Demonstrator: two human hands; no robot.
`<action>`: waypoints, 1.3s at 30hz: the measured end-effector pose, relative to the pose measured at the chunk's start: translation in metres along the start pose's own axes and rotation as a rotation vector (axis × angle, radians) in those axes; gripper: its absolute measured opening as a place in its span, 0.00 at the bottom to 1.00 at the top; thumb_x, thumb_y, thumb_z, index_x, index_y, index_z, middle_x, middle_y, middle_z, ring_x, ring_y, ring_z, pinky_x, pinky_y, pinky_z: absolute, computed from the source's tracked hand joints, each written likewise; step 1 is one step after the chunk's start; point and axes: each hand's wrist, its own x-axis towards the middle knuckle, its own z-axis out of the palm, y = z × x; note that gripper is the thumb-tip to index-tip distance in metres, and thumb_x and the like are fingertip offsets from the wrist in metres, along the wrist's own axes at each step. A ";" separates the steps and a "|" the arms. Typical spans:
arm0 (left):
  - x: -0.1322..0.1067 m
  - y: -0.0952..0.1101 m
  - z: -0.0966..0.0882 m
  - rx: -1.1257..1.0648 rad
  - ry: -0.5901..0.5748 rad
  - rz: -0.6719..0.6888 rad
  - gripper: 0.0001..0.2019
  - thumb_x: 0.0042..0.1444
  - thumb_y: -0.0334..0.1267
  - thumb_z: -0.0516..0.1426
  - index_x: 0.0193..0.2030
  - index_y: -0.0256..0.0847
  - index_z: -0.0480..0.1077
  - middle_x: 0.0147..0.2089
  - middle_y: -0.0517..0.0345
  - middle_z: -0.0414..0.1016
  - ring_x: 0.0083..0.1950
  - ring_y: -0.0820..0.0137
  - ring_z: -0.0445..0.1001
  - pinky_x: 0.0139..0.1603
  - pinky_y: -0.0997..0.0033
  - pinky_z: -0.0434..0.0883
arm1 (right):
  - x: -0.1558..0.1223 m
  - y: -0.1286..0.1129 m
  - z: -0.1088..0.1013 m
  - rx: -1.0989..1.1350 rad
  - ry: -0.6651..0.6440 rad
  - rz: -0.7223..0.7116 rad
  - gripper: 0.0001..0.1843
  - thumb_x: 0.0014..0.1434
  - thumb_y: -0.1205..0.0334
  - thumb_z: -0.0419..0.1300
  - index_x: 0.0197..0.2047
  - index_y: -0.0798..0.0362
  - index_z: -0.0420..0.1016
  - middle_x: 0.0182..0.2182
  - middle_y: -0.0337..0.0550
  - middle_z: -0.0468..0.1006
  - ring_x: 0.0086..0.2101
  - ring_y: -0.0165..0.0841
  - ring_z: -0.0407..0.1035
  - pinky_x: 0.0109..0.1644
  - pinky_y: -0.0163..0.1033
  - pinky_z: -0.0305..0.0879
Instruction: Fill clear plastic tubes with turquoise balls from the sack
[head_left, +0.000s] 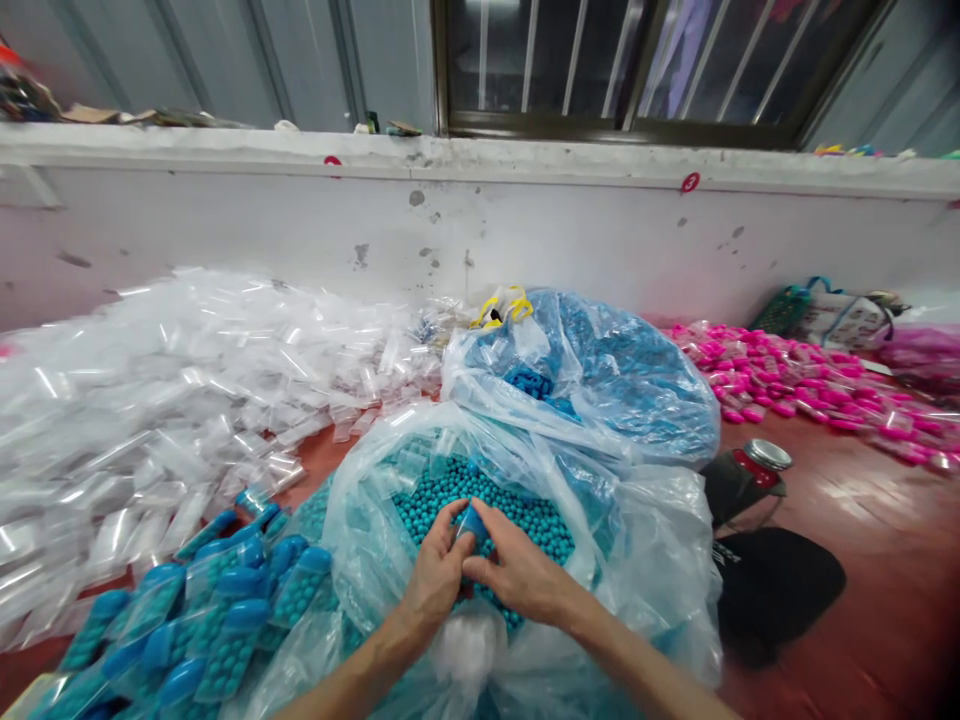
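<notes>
My left hand [436,565] and my right hand [521,570] meet over an open clear plastic bag [360,490] full of small teal beads [517,500]. Between their fingertips is a blue cap [471,524], gripped from both sides. Whether a container sits under the cap is hidden by my fingers. A few clear empty containers [409,462] lie on the beads at the bag's far left. To the left of the bag is a heap of bead-filled clear containers with blue caps [238,618].
Behind the bead bag stands another bag [637,390] holding blue caps [529,382]. Many clear empty containers [187,370] are piled at left. Pink capped items [787,375], a jar with a metal lid [766,458] and a black cloth item [780,585] lie at right on the red surface.
</notes>
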 end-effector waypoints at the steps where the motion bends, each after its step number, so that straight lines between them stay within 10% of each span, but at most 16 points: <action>1: 0.000 0.000 0.000 -0.028 0.003 0.021 0.23 0.49 0.43 0.55 0.52 0.39 0.57 0.28 0.64 0.67 0.25 0.76 0.67 0.26 0.78 0.65 | -0.002 -0.002 0.002 -0.038 -0.029 0.004 0.41 0.50 0.54 0.58 0.62 0.60 0.48 0.58 0.57 0.55 0.57 0.44 0.51 0.57 0.48 0.51; 5: -0.004 0.005 0.000 -0.079 -0.049 0.052 0.20 0.48 0.43 0.57 0.47 0.38 0.62 0.36 0.58 0.71 0.39 0.71 0.69 0.41 0.73 0.65 | -0.003 -0.004 0.012 -0.148 0.017 -0.044 0.44 0.43 0.56 0.63 0.60 0.61 0.50 0.52 0.58 0.62 0.50 0.44 0.60 0.51 0.48 0.60; 13: -0.009 0.013 0.010 -0.020 0.062 -0.030 0.15 0.44 0.45 0.59 0.37 0.40 0.63 0.24 0.64 0.67 0.27 0.73 0.66 0.29 0.76 0.61 | -0.006 -0.001 0.033 -0.343 0.236 -0.121 0.40 0.43 0.56 0.61 0.56 0.59 0.52 0.45 0.57 0.66 0.43 0.46 0.66 0.45 0.50 0.64; 22: 0.001 0.008 -0.002 0.143 0.069 0.070 0.11 0.47 0.40 0.55 0.37 0.39 0.65 0.23 0.65 0.65 0.25 0.74 0.63 0.27 0.77 0.60 | 0.001 -0.003 0.029 -0.106 0.097 -0.056 0.41 0.44 0.63 0.61 0.60 0.55 0.49 0.49 0.53 0.64 0.42 0.39 0.66 0.46 0.45 0.63; 26: -0.018 0.033 -0.041 0.471 0.104 0.181 0.12 0.49 0.39 0.54 0.42 0.41 0.68 0.25 0.63 0.68 0.27 0.71 0.65 0.31 0.74 0.62 | -0.004 0.002 0.019 0.028 0.000 0.031 0.42 0.50 0.62 0.57 0.64 0.52 0.40 0.53 0.52 0.61 0.31 0.30 0.67 0.41 0.40 0.66; 34: -0.062 0.050 -0.177 1.216 0.687 0.161 0.17 0.54 0.37 0.48 0.50 0.41 0.66 0.49 0.51 0.70 0.49 0.60 0.67 0.51 0.61 0.62 | 0.015 -0.028 0.031 -0.269 -0.116 -0.253 0.28 0.54 0.65 0.54 0.58 0.50 0.57 0.51 0.50 0.65 0.44 0.39 0.66 0.49 0.43 0.62; 39: -0.068 0.037 -0.241 1.315 0.590 0.165 0.21 0.57 0.44 0.45 0.56 0.40 0.61 0.53 0.50 0.67 0.52 0.63 0.66 0.53 0.64 0.62 | 0.068 -0.083 0.089 -0.478 -0.288 -0.522 0.40 0.48 0.65 0.62 0.61 0.51 0.49 0.54 0.53 0.62 0.49 0.43 0.63 0.48 0.44 0.62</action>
